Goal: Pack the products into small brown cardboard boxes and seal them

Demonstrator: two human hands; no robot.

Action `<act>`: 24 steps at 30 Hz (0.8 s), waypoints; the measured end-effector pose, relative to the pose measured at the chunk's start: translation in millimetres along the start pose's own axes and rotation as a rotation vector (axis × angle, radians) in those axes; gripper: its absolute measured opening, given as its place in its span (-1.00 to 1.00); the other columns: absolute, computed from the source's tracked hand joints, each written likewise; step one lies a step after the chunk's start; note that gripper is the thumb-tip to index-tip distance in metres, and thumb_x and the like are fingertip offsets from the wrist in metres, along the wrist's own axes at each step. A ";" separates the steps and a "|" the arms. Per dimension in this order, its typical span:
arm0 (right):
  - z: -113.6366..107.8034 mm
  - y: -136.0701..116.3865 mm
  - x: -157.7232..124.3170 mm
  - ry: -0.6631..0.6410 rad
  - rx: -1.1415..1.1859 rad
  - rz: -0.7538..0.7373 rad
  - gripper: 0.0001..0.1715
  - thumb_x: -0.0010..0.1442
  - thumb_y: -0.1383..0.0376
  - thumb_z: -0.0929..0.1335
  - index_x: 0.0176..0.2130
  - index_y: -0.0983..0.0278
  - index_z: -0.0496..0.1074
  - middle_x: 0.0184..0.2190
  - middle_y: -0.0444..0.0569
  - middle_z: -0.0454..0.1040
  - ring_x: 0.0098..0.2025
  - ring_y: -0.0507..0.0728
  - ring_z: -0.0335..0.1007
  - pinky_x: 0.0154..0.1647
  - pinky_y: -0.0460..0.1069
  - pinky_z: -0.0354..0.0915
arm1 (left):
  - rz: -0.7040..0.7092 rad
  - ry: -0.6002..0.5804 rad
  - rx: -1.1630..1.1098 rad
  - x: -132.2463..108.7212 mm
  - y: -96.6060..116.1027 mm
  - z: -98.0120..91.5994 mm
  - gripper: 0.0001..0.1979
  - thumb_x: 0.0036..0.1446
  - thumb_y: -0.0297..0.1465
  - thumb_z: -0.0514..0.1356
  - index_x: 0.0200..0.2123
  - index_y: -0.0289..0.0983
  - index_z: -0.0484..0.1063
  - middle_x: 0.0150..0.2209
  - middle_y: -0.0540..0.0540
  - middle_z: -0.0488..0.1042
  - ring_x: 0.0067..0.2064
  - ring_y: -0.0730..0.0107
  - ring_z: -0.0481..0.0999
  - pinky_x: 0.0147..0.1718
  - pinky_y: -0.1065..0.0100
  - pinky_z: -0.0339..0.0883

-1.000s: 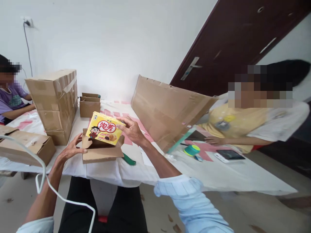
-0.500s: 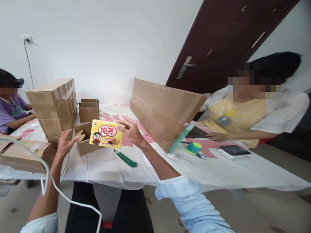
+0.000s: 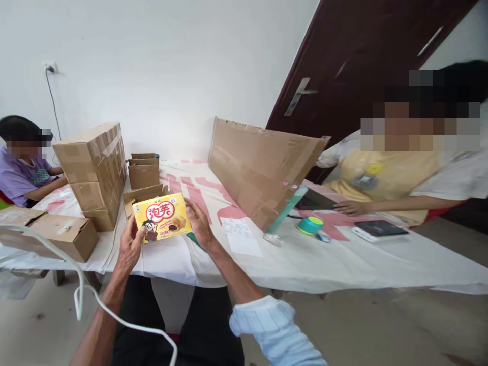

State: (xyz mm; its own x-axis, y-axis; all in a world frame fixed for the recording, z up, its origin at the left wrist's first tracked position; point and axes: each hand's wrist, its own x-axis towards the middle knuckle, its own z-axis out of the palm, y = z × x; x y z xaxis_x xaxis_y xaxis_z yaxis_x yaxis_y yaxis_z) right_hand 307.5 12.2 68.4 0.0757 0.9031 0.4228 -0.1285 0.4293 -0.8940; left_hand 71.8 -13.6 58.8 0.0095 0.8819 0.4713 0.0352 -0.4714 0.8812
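A yellow snack box (image 3: 163,217) with a cartoon figure and cream puffs printed on it is held up in front of me, above the table's near edge. My left hand (image 3: 132,239) grips its lower left corner, thumb on the printed face. At its right end my right hand (image 3: 198,221) is closed on the edge, the fingers partly behind the box. Behind the snack box stands an open cardboard carton (image 3: 131,197), mostly hidden by it. Below my right wrist a bit of the green utility knife (image 3: 196,241) shows on the cloth.
Stacked cartons (image 3: 89,168) stand at the left, with closed cartons (image 3: 61,236) nearer. A large cardboard sheet (image 3: 263,168) leans centre-right. Farther right lie green tape (image 3: 310,224) and a dark-topped device (image 3: 381,230). People sit at both sides. A white cable (image 3: 125,321) crosses near my left arm.
My left hand has come from beside the cartons onto the snack box, so both hands hold it now. The box moved slightly left and nearer. The view shifted, uncovering a printed paper sheet.
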 end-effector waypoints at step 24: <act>20.6 1.6 -8.9 0.010 -0.062 -0.158 -0.15 0.44 -0.25 0.23 0.45 0.15 0.35 0.28 0.06 0.55 0.31 0.34 0.47 0.32 0.23 0.45 | 0.086 0.063 -0.001 22.9 11.9 1.3 -0.32 0.28 0.01 0.32 0.31 -0.26 0.47 0.08 -0.21 0.65 -0.02 0.12 0.68 -0.16 0.27 0.63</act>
State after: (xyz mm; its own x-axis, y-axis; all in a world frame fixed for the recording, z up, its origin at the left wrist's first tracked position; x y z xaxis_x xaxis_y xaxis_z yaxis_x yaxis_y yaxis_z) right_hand 286.3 5.2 66.3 0.1000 0.8243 0.5573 -0.0526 0.5637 -0.8243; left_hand 73.8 1.0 80.0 -0.0509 0.8357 0.5469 0.0363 -0.5457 0.8372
